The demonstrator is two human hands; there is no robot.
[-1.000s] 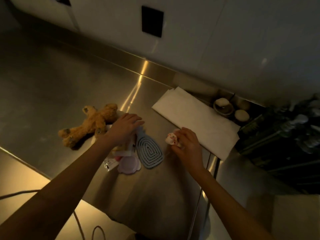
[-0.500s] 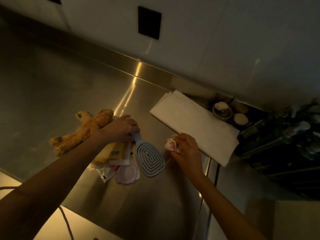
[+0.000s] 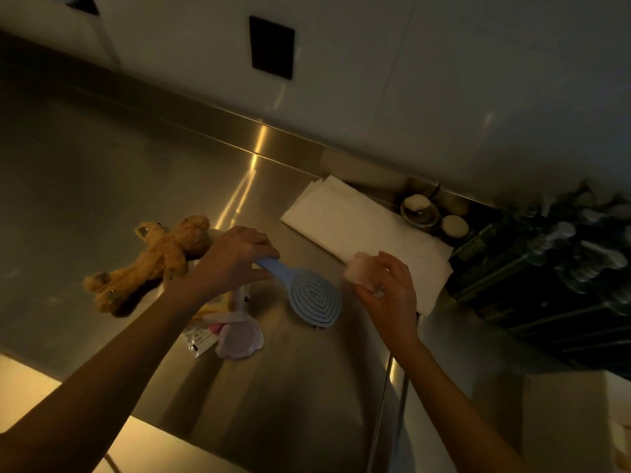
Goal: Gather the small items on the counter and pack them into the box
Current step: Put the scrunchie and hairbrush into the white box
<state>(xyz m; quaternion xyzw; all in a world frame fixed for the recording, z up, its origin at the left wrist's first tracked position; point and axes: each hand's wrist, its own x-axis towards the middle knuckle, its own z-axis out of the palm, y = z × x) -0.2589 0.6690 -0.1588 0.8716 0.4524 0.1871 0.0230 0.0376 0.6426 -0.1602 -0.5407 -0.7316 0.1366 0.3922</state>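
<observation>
Left hand (image 3: 235, 259) fingers curled around handle of blue brush (image 3: 312, 297), head raised over steel counter (image 3: 102, 165). Right hand (image 3: 389, 293) pinches small pink item (image 3: 358, 273). Teddy (image 3: 153, 261) lies left.

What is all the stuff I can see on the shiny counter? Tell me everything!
teddy bear: one, golden brown, lying on the counter at the left.
hairbrush: one, light blue, middle of the counter, handle in the left hand's grip.
pink case: one, pale pink, round with wavy edge, near the front.
packets: a few, white and yellow, partly under the left arm.
folded cloth: one, white, by the back wall.
small dishes: two or three, pale, dim corner; hard to tell.
pink thing: one, small, in the right hand.
counter: one, steel.
left hand: holds brush handle.
right hand: holds pink thing.
</observation>
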